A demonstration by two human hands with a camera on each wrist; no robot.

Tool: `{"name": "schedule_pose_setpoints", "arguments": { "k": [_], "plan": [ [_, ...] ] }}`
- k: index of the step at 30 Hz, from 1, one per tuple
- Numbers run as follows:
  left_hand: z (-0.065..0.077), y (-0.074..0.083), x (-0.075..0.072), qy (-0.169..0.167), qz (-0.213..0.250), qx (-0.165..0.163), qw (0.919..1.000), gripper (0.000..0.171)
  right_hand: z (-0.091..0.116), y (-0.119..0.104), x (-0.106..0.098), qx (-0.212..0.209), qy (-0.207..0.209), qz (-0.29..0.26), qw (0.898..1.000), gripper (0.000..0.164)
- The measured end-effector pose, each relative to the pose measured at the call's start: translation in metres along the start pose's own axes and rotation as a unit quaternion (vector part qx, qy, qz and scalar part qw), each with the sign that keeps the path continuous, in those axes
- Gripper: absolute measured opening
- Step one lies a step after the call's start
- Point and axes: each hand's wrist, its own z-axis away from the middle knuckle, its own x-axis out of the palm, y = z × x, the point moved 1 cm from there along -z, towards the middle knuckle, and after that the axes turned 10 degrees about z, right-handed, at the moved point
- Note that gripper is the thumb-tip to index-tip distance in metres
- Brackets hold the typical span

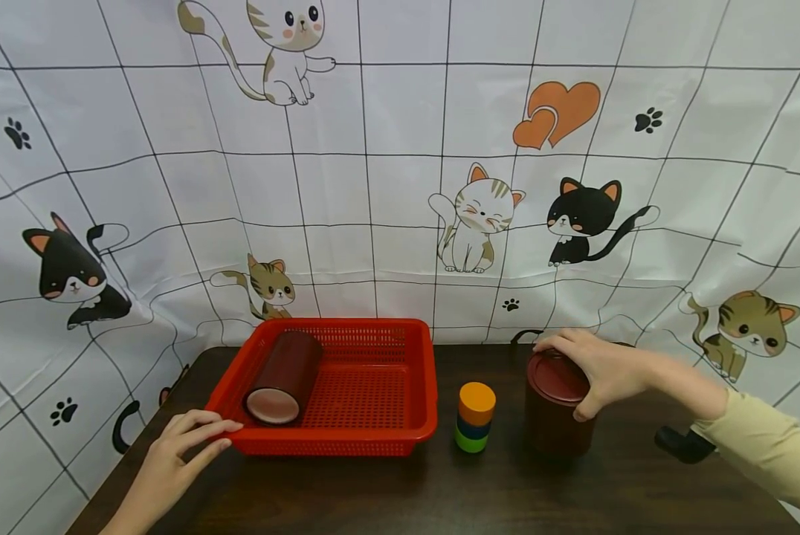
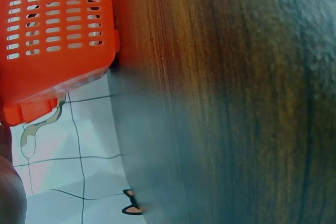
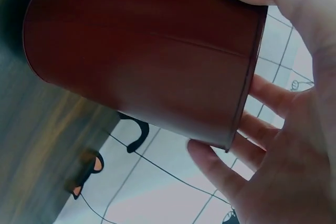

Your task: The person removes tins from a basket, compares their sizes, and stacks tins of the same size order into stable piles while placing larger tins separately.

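In the head view my right hand (image 1: 604, 364) grips a dark red-brown canister (image 1: 557, 416) from above, thumb on the near side. The right wrist view shows the fingers spread around the top of this canister (image 3: 142, 51), which stands upright on the table. My left hand (image 1: 182, 453) touches the front left corner of a red plastic basket (image 1: 346, 440), its fingers fairly straight at the rim. Inside the basket, at the left, a similar canister (image 1: 286, 375) lies on its side with a pale round end facing me. Most of the left hand is hidden in the left wrist view.
Between the basket and the upright canister stands a small stack of orange, dark blue and green round pieces (image 1: 475, 416). The dark wooden table (image 1: 400, 498) ends at a white grid-patterned sheet (image 1: 400, 186) with cartoon cats behind and at the sides.
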Motion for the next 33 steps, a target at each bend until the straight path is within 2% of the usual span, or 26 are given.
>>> {"name": "schedule_pose_setpoints", "arguments": {
  "k": [8, 18, 33],
  "plan": [
    [-0.001, 0.000, 0.000, 0.001, 0.004, 0.006, 1.0000, 0.046, 0.002, -0.004, 0.011, -0.009, 0.028, 0.000, 1.000, 0.096],
    [-0.001, 0.001, -0.001, 0.000, 0.002, 0.003, 1.0000, 0.046, 0.003, -0.006, 0.015, -0.020, 0.005, 0.007, 1.000, 0.096],
    [-0.001, 0.002, -0.001, 0.001, 0.006, 0.013, 0.9999, 0.045, 0.001, -0.010, 0.007, -0.006, -0.020, 0.032, 0.999, 0.101]
  ]
}}
